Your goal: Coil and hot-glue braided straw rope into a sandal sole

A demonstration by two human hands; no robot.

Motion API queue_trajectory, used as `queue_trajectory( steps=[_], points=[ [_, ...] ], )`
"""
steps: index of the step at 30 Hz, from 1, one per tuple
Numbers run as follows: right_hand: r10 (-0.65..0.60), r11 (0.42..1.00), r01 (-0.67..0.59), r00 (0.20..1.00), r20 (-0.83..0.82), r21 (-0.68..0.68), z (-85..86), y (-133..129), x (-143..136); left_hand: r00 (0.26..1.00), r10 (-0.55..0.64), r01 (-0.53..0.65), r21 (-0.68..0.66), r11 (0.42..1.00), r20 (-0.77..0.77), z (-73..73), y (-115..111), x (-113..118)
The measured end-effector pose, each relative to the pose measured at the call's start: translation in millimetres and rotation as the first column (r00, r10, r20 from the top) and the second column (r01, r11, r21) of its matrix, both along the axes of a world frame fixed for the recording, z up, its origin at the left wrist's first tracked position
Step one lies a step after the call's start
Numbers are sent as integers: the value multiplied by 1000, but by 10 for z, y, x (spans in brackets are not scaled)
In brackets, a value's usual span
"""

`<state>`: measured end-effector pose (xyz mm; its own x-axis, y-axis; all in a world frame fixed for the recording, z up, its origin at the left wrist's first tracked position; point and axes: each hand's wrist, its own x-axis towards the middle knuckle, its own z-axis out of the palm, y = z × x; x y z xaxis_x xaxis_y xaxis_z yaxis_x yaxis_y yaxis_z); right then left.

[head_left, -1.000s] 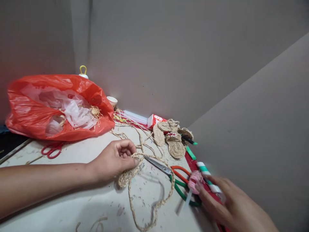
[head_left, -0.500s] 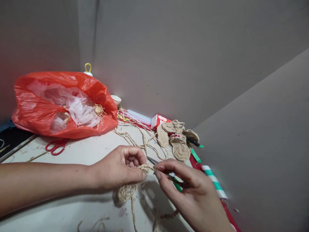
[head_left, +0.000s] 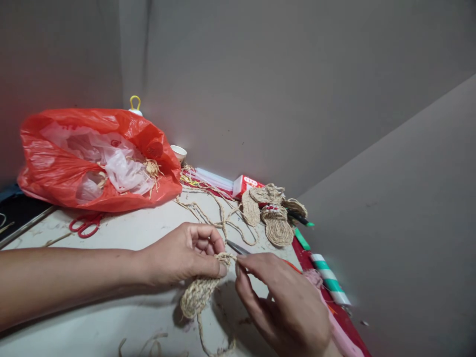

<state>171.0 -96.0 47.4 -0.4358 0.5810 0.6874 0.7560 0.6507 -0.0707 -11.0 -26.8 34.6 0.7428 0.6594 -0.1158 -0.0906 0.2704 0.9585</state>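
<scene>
My left hand is closed, its thumb and fingers pinching the upper end of a small oval piece of braided straw. A straw cord hangs from the piece's lower end to the table. My right hand is just right of it, thumb and forefinger together at a short straw strand that comes out of the pinched end. The rest of that strand is hidden by the fingers. Behind the right hand lies a pointed metal blade, partly covered, with a bit of orange handle showing.
A red plastic bag with white bags and straw stands at the back left, red-handled scissors by it. Several coiled straw pieces lie near a red and white box. Loose straw cords cross the white table.
My right hand has turned and dropped slightly, its fingers still by the strand. The lower cord has swung into a curve to the right, and the straw piece has tilted a little.
</scene>
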Motion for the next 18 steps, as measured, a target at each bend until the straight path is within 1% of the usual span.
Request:
queue_trajectory(
  steps=[2, 4, 9, 14, 18],
  points=[
    [24, 997, -27, 999, 46, 73, -33, 17, 28, 1000, 0, 0, -16, 1000, -1, 5, -3, -3],
    [46, 992, -55, 996, 76, 115, -68, 32, 61, 1000, 5, -5, -33, 999, -7, 18, -12, -4],
    [92, 987, -110, 986, 142, 119, -181, 33, 129, 999, 37, -36, -47, 998, 7, 27, -38, 6],
    [73, 990, -84, 993, 96, 113, -270, 31, 98, 998, 69, -69, 8, 998, -8, -19, -49, 14],
    [23, 994, -26, 999, 27, 108, -279, 35, 39, 995, 98, -96, 53, 994, -33, -43, -54, 12]
  ],
)
